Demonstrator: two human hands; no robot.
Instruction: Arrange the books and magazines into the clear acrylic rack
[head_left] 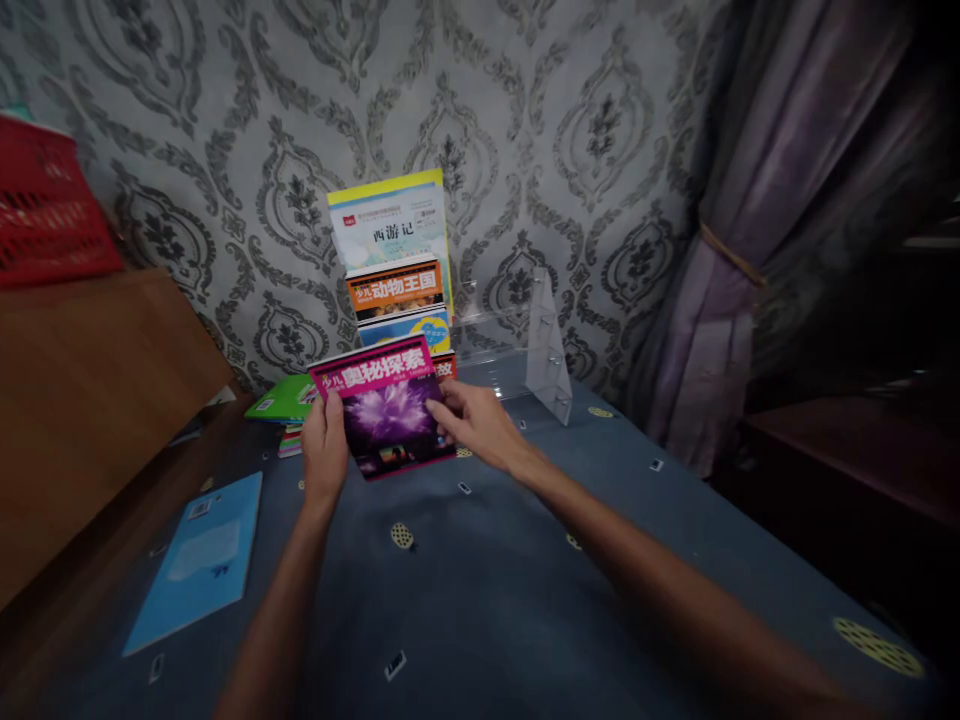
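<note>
A book with a magenta and purple cover is held up between my two hands, its front facing me. My left hand grips its left edge, thumb on the cover. On the right edge, my right hand pinches the book with thumb and fingers. Just behind it, a clear tiered display rack holds several books on its left side: a yellow-edged one at the top, an orange one below, then a blue one and a red one partly hidden by the held book.
A light-blue book lies flat at the left on the dark blue tablecloth. Green-covered books are stacked beyond it. A brown box with a red basket stands far left. A purple curtain hangs at right.
</note>
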